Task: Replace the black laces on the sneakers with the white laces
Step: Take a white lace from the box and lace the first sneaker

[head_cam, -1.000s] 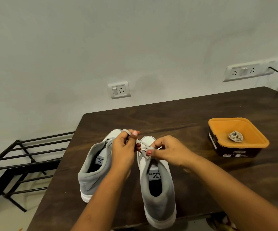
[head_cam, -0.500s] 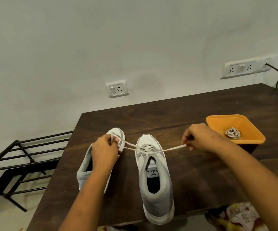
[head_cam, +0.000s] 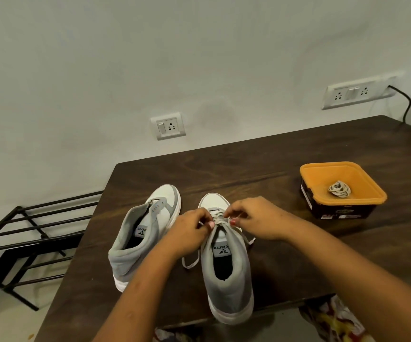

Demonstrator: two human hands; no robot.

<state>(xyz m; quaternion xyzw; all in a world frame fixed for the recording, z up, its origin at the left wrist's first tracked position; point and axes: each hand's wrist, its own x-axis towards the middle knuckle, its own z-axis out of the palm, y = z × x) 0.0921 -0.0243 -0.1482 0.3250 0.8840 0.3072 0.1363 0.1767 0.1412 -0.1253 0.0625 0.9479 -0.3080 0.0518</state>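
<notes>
Both hands have drawn together over the right sneaker; fingers pinching its white lace.

Single head camera, looking forward-down at table, close, wide-angle.

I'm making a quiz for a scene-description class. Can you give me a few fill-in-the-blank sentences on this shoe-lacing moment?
1. Both hands, the left hand and the right hand, work the white lace on the sneaker on the person's ____ side.
2. The other sneaker has ____ lace in its eyelets.
3. A bundled spare lace lies in the ____ container.
4. The container stands on the ____ table.

Missing words: right; no; orange; wooden
</notes>
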